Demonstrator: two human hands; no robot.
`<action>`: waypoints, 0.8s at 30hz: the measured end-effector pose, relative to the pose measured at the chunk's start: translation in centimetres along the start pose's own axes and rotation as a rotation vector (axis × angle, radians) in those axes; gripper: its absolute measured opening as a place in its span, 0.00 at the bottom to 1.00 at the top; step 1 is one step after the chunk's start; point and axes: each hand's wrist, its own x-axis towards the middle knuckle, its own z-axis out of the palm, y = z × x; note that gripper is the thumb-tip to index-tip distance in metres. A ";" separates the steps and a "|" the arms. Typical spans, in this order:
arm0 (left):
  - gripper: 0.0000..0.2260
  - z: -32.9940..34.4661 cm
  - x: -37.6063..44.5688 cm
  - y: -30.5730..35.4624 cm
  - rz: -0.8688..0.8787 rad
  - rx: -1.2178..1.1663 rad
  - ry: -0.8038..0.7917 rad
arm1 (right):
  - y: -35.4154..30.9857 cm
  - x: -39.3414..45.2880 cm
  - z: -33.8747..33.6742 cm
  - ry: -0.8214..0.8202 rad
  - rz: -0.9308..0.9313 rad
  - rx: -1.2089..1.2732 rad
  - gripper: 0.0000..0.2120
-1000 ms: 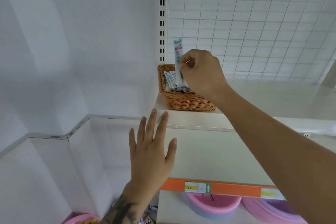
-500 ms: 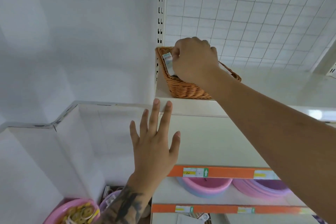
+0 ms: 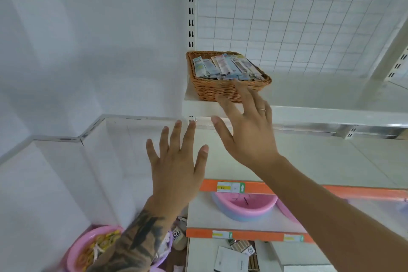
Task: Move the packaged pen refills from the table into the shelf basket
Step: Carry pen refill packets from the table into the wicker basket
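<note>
Both hands are raised in front of the shelf with fingers spread and nothing in them: the left hand (image 3: 176, 168) hangs in the air below the shelf edge, and the right hand (image 3: 247, 130) has its fingertips near, maybe touching, the front wall of the basket (image 3: 212, 89). I cannot tell which. The pen refills (image 3: 223, 67) lie inside the basket in a row of packets, leaning toward the back. So this part of the job looks done. The tabletop is not in view, so whether more packets wait there cannot be judged.
</note>
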 end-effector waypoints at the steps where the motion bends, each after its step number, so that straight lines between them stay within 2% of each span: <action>1: 0.31 -0.4 -0.8 0.0 -0.016 0.024 -0.005 | 0.4 -1.6 0.0 -0.020 -0.007 0.003 0.22; 6: 0.30 -2.2 -7.9 1.0 -0.121 0.099 -0.020 | 1.7 -9.7 0.0 -0.127 -0.062 0.050 0.23; 10: 0.30 -3.1 -16.6 2.2 -0.222 0.183 -0.098 | 0.9 -15.9 -0.7 -0.215 -0.144 0.137 0.24; 16: 0.35 -7.7 -30.2 3.0 -0.447 0.392 -0.298 | -4.6 -24.5 -2.7 -0.430 -0.400 0.268 0.26; 21: 0.35 -13.0 -40.0 3.1 -0.629 0.431 -0.342 | -10.3 -30.6 -6.3 -0.567 -0.609 0.384 0.28; 24: 0.33 -15.2 -44.8 3.7 -0.751 0.433 -0.352 | -12.8 -33.9 -8.7 -0.584 -0.692 0.403 0.27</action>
